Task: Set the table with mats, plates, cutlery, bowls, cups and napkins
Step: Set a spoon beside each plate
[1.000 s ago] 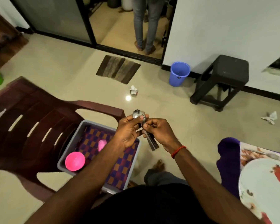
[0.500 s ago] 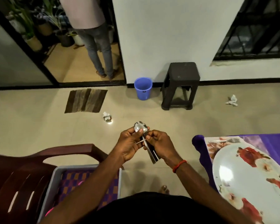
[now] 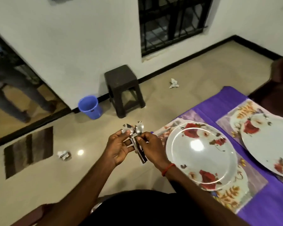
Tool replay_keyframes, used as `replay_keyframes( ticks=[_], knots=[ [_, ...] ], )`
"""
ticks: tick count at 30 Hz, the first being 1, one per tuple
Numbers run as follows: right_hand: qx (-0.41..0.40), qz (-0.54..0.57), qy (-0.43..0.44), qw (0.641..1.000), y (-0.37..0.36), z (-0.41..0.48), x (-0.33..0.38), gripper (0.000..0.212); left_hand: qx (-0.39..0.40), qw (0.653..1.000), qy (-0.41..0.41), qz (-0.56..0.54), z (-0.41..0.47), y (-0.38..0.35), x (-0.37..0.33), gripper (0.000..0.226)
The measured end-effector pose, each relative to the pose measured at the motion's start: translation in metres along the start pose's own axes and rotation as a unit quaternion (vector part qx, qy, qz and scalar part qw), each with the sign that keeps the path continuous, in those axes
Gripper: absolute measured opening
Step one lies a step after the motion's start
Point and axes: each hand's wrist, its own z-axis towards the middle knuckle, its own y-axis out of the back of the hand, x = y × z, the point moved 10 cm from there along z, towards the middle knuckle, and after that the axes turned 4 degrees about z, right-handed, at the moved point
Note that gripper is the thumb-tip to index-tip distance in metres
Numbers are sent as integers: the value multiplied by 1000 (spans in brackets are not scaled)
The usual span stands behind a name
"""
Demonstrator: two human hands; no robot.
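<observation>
Two spoons (image 3: 138, 130) are up in front of the person, over the floor just off the near corner of the surface (image 3: 268, 209), which wears a purple cloth. I count two shiny bowls side by side at the top. The dark handles bunch together below, and I cannot tell if more pieces hide among them. The left hand (image 3: 119, 147) has its grip closed on the left bowl, thumb pressed on top and fingers spread beneath the handles. The right hand (image 3: 151, 148), a red thread at its wrist, pinches the neck of the other spoon between thumb and fingertips.

On the cloth lie two floral mats, a near mat (image 3: 232, 198) and a far mat (image 3: 245, 108), each carrying one flowered plate: the near plate (image 3: 201, 154) and the far plate (image 3: 268, 144). One fork (image 3: 170, 126) lies on the near mat just beside the plate's left rim.

On the floor I see one dark stool (image 3: 122, 88), one blue bucket (image 3: 90, 106) beside it against the wall, one striped rug (image 3: 28, 150), and two scraps of crumpled paper, one (image 3: 174, 83) past the stool and one (image 3: 64, 154) near the rug.
</observation>
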Motion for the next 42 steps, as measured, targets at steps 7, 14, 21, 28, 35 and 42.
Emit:
replay_keyframes(
  ticks=[7,14,21,28,35,42],
  knots=[
    [-102,9,-14,995,89,-4,-19,17,82,993,64,49,35,-84,19,29],
    [-220,73,-51,971,164,-23,-57,21,167,971,139,98,51,-169,57,19],
    [-343,274,-117,891,209,-54,-102,19,252,930,190,190,65,-222,85,20],
    [-508,230,-151,816,241,-131,-139,24,315,883,251,239,64,-257,113,35],
    [-622,209,-238,716,232,-202,-188,29,379,829,298,283,55,-275,135,22],
    [-669,89,-316,667,232,-245,-205,23,398,802,319,311,49,-284,149,32]
  ],
)
